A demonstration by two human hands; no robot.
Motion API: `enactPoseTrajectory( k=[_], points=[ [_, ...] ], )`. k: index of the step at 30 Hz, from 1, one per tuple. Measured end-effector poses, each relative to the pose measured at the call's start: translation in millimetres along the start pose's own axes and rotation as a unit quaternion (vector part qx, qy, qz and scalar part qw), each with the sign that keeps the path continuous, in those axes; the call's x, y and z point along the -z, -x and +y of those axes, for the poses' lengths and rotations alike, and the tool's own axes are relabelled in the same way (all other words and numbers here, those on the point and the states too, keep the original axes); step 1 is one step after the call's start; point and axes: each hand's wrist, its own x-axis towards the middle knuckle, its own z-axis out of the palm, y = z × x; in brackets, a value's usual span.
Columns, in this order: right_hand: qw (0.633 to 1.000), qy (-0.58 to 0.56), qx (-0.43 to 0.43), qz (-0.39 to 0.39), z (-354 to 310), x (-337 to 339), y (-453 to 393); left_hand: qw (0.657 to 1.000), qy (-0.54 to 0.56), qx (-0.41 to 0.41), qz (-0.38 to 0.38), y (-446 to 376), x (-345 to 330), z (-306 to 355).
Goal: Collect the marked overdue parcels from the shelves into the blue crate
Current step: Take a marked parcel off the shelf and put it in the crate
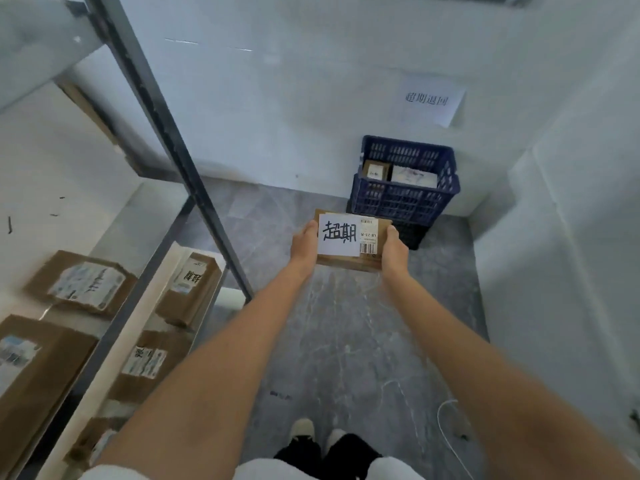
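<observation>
Head view
Parcel (351,242): a brown carton held out in front of the person at arm's length, above the floor (346,341), top face up and bearing a white note with large handwritten characters.
Left hand (304,245): presses the parcel's left end, thumb on the top edge; the fingers go under and cannot be seen.
Right hand (394,249): grips the right end the same way, thumb up beside the barcode label.
Long axis: runs left to right between the two hands, roughly parallel to the crate's near wall.
Pointing: the note reads upright to the person; the printed label beside it looks turned the other way.
Crate (405,199): blue, on the floor in the corner under a wall sign (431,100), straight ahead and slightly right of the parcel, just beyond it; two parcels already lie inside.
Nearer hand: the right, by a little, judging from the crate's rightward offset.
Shelves (149,258): at left, with more cartons on them, one marked (190,284).
Coming move, as a judgement: carry forward and lower in.
</observation>
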Motion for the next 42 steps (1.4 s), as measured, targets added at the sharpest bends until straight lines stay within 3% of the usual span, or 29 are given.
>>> enactPoseTrajectory(
  k=[13, 26, 32, 42],
  points=[
    [0.997, -0.05, -0.027, 0.059, -85.1, 53.9, -170.5, 0.995, -0.037, 0.017, -0.096, -151.1, -156.1, 55.3],
    [0.99, -0.07, -0.1, 0.074, -149.3, 33.9, -354.7, 0.977, -0.089, 0.07, -0.183, -322.3, -241.0, 100.6],
    [0.987, -0.08, -0.112, 0.084, -188.5, 26.0, -436.7, 0.977, -0.062, 0.114, -0.171, -390.7, -289.0, 136.4],
    [0.99, -0.054, -0.123, 0.053, -219.2, 43.2, -601.3, 0.968, -0.09, 0.203, -0.118, -522.9, -380.4, 120.2]
  ],
)
